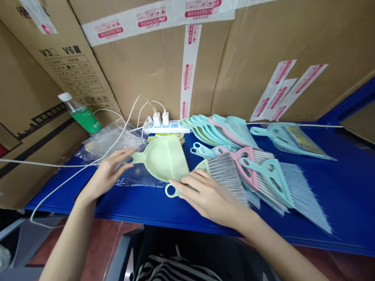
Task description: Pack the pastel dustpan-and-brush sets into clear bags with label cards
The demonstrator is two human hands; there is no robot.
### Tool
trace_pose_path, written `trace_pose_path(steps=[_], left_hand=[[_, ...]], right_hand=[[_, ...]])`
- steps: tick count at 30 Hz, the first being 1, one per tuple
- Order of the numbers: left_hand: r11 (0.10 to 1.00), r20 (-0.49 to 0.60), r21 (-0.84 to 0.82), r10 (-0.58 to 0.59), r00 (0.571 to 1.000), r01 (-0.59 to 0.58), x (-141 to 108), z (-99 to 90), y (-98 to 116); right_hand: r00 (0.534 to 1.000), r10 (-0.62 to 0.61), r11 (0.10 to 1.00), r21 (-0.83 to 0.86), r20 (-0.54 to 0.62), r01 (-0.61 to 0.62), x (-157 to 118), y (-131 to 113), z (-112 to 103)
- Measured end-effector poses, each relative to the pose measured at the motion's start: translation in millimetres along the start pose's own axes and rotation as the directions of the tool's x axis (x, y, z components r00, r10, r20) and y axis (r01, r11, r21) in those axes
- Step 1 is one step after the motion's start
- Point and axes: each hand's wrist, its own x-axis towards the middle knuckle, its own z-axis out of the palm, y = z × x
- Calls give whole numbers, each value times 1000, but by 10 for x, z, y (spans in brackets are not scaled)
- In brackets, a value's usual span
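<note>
A pale green dustpan lies face up on clear plastic, its handle pointing left. My left hand is at that handle's end, thumb and fingers apart on either side of it. Under my right hand is a pale green hand brush; its ring-shaped handle end shows past my fingertips, and grey bristles fan out to the right. My fingers are closed over the brush's handle, partly hiding it, beside the dustpan's front lip. More brushes, pink and light blue, overlap to the right.
Nested dustpans lie behind the brushes. A bagged blue dustpan set is at the back right. White cables run from a power strip across the left side. A green-labelled bottle stands by cardboard boxes. Crumpled plastic covers the left.
</note>
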Motion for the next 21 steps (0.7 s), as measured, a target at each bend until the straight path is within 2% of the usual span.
trace_pose_path(steps=[5,11,16,21], left_hand=[[999,103,-38,0,995,4,-322,118,-22],[985,202,-173,8,979,27,-376,280,73],[974,178,-222,6,984,34,-346,389,113],[966,143,-253,-6,990,42,-324,453,116]], right_hand=[[999,28,999,27,37,-29,177,-23,147],[987,85,994,50,134,-93,412,-139,392],[959,170,978,82,229,-193,536,-236,538],[955,200,971,84,218,-223,517,-236,631]])
